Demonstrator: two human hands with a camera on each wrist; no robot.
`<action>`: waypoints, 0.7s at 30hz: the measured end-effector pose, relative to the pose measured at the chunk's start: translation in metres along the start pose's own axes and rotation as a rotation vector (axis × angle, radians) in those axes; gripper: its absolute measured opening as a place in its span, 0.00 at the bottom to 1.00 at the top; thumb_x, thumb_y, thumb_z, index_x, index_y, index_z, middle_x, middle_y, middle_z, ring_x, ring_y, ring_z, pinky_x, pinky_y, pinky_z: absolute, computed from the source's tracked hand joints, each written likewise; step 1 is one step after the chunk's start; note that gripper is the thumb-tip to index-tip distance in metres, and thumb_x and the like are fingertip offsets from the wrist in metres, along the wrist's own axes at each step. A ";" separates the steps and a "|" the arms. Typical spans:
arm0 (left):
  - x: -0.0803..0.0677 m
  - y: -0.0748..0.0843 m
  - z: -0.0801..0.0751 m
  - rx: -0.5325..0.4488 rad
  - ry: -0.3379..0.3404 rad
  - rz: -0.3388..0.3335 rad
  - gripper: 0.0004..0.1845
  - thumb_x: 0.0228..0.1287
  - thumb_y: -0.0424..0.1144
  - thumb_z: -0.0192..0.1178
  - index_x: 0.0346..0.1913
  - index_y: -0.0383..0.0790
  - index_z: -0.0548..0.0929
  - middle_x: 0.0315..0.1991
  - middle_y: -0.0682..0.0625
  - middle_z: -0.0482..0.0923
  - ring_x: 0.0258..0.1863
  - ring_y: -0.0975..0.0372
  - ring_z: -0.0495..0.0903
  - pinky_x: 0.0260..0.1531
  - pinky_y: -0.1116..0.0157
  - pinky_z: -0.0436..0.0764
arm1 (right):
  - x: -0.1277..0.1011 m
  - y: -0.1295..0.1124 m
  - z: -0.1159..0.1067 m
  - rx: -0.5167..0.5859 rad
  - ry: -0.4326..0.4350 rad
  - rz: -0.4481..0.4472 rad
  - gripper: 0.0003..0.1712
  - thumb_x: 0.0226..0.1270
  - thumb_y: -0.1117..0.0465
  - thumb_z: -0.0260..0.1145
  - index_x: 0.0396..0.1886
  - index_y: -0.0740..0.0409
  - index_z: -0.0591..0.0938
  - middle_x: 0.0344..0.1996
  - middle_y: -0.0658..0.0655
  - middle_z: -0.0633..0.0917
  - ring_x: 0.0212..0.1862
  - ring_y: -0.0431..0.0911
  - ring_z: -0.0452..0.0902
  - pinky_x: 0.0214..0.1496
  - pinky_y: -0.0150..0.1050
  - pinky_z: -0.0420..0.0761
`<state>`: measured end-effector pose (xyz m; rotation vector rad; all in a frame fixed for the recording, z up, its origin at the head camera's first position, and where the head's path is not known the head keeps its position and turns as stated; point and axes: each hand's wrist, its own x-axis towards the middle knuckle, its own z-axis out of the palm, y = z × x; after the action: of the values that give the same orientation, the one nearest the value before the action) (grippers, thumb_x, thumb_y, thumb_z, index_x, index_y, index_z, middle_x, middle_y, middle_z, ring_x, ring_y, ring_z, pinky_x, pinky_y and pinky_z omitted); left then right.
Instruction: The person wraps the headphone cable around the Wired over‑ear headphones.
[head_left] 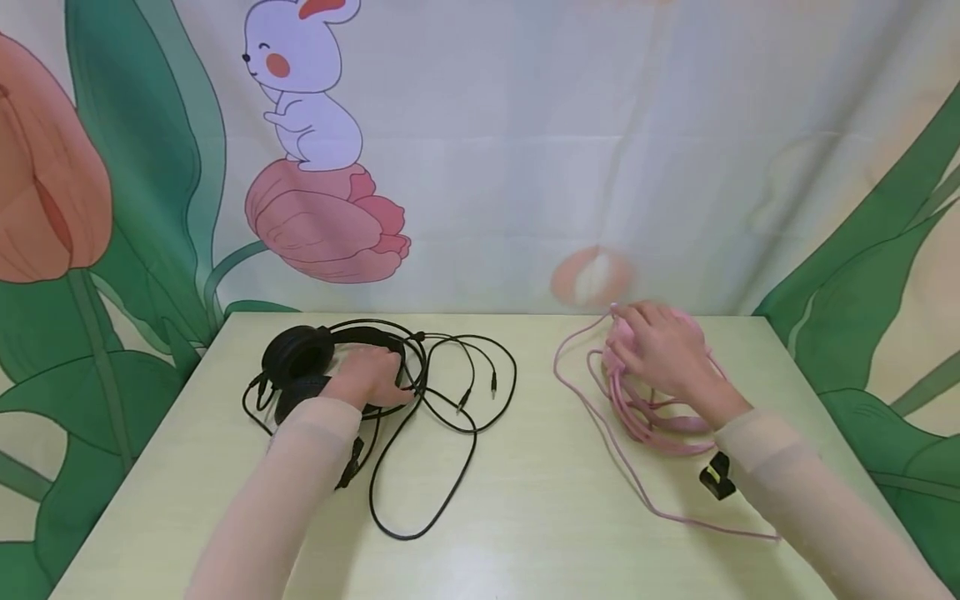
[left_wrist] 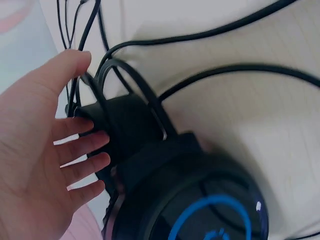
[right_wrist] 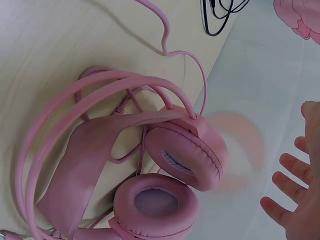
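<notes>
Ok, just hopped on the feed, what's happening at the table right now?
A person has a hand at each of two wired headsets on the pale yellow table. The left hand rests with straight fingers on the black over-ear headphones, whose black cable sprawls loose. The right hand, fingers spread, is over the pink padded headphones, their pink cord trailing towards the front.

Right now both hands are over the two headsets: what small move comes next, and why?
Probably curl the left hand around the black headset band. Its fingers are straight and only touch the band, so nothing is gripped yet. The right hand lies spread above the pink headset, also without a grip. Loose black cable lies around the black headset, so lift slowly.
</notes>
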<state>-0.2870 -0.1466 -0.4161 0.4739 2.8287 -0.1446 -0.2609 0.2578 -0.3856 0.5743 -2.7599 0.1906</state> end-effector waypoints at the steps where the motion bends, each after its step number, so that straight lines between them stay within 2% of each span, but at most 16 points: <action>1: 0.001 0.001 0.002 -0.005 -0.004 -0.009 0.33 0.54 0.56 0.59 0.53 0.31 0.74 0.52 0.38 0.74 0.52 0.47 0.73 0.52 0.50 0.72 | 0.000 -0.001 0.000 0.006 -0.002 -0.007 0.30 0.62 0.48 0.58 0.62 0.55 0.69 0.56 0.61 0.74 0.58 0.58 0.67 0.60 0.54 0.66; 7: 0.011 0.005 0.014 -0.066 -0.018 -0.090 0.24 0.55 0.55 0.59 0.40 0.36 0.76 0.42 0.41 0.77 0.40 0.48 0.77 0.38 0.52 0.77 | -0.002 -0.008 0.004 0.017 0.001 -0.052 0.28 0.61 0.49 0.58 0.59 0.57 0.71 0.58 0.62 0.73 0.59 0.59 0.68 0.60 0.54 0.67; 11: 0.015 0.010 0.021 -0.111 -0.008 -0.148 0.17 0.56 0.51 0.60 0.34 0.38 0.77 0.37 0.43 0.78 0.36 0.50 0.77 0.33 0.53 0.77 | -0.003 -0.017 0.007 0.058 0.012 -0.081 0.26 0.62 0.49 0.57 0.56 0.57 0.73 0.56 0.62 0.73 0.60 0.58 0.67 0.62 0.53 0.65; 16: 0.017 0.015 0.025 -0.150 0.003 -0.194 0.17 0.55 0.49 0.60 0.37 0.37 0.78 0.39 0.42 0.78 0.36 0.50 0.77 0.34 0.53 0.77 | -0.004 -0.026 0.013 0.072 0.015 -0.103 0.25 0.63 0.48 0.57 0.56 0.55 0.74 0.52 0.59 0.76 0.56 0.56 0.70 0.56 0.50 0.70; 21: 0.018 0.016 0.028 -0.162 0.004 -0.205 0.25 0.53 0.51 0.63 0.46 0.34 0.76 0.44 0.41 0.76 0.41 0.48 0.77 0.38 0.51 0.77 | -0.004 -0.032 0.016 0.081 0.002 -0.120 0.25 0.63 0.48 0.57 0.56 0.55 0.73 0.50 0.57 0.77 0.52 0.52 0.72 0.55 0.47 0.71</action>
<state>-0.2910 -0.1303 -0.4488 0.1498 2.8572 0.0455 -0.2485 0.2270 -0.4003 0.7572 -2.7158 0.2761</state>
